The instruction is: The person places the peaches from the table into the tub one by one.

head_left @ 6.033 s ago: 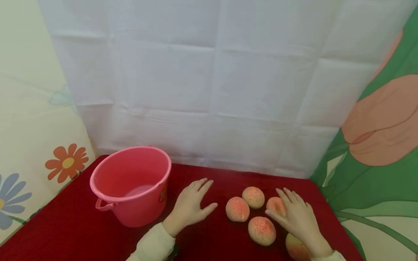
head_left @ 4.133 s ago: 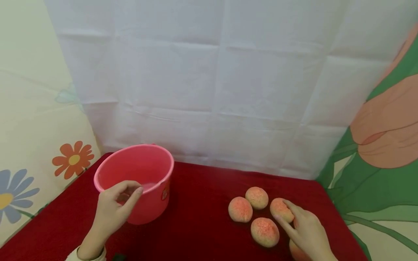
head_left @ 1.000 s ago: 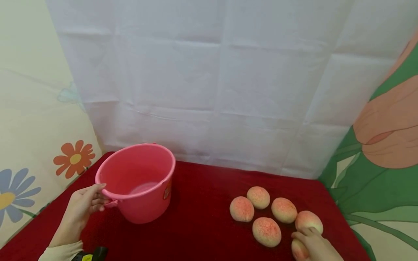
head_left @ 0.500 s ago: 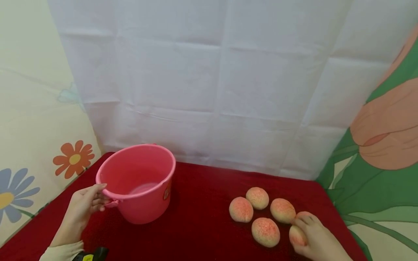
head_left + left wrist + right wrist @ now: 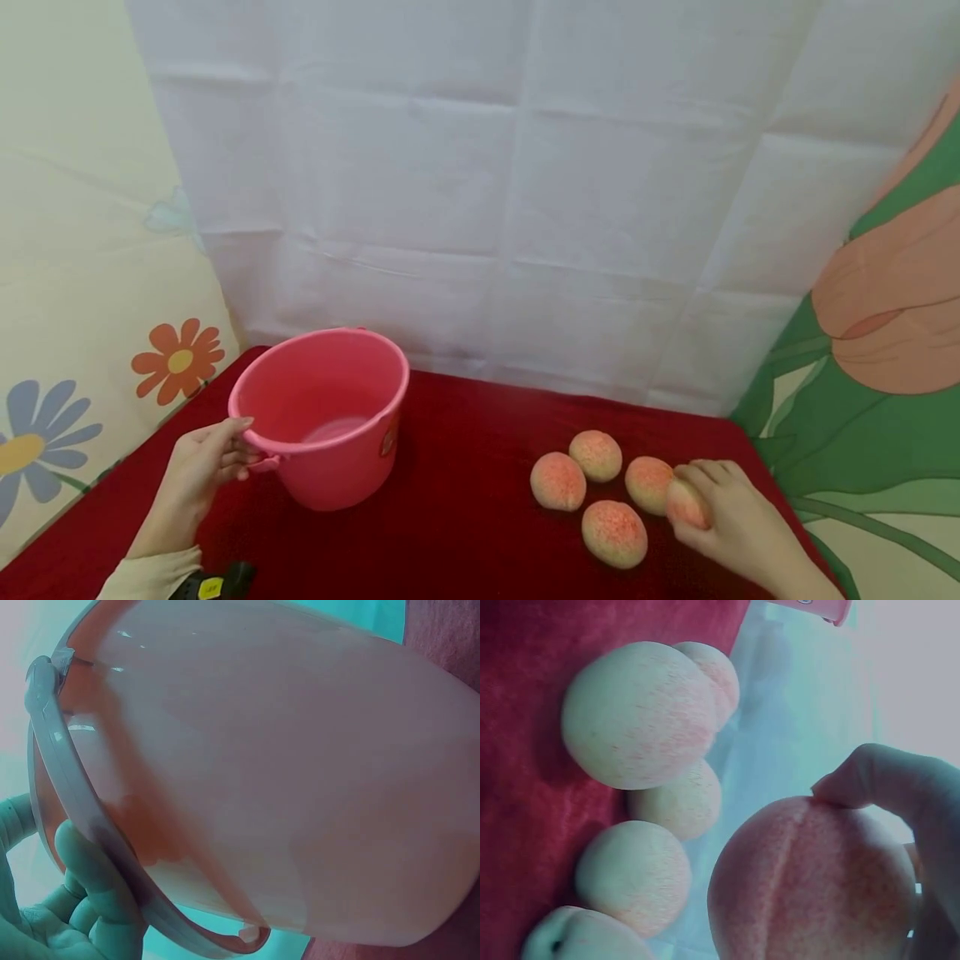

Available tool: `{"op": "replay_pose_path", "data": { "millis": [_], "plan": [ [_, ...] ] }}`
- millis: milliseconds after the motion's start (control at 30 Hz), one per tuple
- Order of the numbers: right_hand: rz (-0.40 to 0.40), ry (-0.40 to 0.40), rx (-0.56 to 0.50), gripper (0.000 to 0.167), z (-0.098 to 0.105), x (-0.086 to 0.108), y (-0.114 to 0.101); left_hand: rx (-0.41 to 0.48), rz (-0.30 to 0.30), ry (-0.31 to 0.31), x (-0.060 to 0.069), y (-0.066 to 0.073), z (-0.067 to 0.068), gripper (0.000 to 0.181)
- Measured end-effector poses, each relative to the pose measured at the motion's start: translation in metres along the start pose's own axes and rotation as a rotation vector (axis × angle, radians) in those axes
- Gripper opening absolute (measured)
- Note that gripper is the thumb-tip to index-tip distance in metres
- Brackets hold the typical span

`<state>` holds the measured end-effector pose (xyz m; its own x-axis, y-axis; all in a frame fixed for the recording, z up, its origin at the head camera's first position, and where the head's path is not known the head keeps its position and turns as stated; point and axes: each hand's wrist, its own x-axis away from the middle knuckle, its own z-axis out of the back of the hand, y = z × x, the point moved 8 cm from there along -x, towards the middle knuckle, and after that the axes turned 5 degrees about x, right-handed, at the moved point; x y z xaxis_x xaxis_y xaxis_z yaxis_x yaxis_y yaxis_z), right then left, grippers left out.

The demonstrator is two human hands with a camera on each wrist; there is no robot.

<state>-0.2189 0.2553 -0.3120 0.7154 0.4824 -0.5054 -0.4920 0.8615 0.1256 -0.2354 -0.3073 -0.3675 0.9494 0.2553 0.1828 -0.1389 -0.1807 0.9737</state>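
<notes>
At the left stands a pink bucket (image 5: pixel 330 475), upright, with nothing seen inside. My left hand (image 5: pixel 197 467) grips its near-left rim; in the left wrist view a fingertip touches the bucket's handle (image 5: pixel 82 780). At the right, my right hand (image 5: pixel 731 517) holds a peach (image 5: pixel 686 506) between thumb and fingers, its seam showing in the right wrist view. Beside that hand sit other peaches: one (image 5: pixel 649 484) close by, one (image 5: pixel 596 456) at the back, one (image 5: pixel 558 481) on the left and one (image 5: pixel 614 534) nearest me. Another peach (image 5: pixel 585 937) shows only in the right wrist view.
A red cloth (image 5: pixel 465 467) covers the table. White sheeting (image 5: pixel 495 208) hangs behind it, with flowered hangings on the left (image 5: pixel 75 250) and right (image 5: pixel 900 350). A dark strap with a yellow label (image 5: pixel 211 587) is on my left wrist.
My left hand has gone from above the table to the bucket's rim and stayed there. My right hand has taken hold of the front-right peach and moved it up and forward.
</notes>
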Motion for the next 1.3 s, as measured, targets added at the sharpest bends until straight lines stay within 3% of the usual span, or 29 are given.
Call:
{"op": "replay_pose_path", "data": {
  "millis": [200,500,833,1300],
  "plan": [
    [0.044,0.051,-0.015,0.044,0.013,-0.015,-0.001,-0.003,-0.008,0.000,0.001,0.001,-0.001,0.032],
    [0.045,0.023,-0.051,0.040,0.024,-0.037,0.000,0.008,-0.012,-0.001,0.002,0.001,-0.002,0.032],
    [-0.040,-0.011,-0.107,0.044,0.035,-0.058,0.011,0.000,-0.024,0.007,0.002,0.001,-0.002,0.032],
    [-0.008,0.030,-0.152,0.034,0.034,-0.086,-0.007,0.027,-0.010,-0.002,0.002,-0.001,-0.003,0.032]
  ]
}}
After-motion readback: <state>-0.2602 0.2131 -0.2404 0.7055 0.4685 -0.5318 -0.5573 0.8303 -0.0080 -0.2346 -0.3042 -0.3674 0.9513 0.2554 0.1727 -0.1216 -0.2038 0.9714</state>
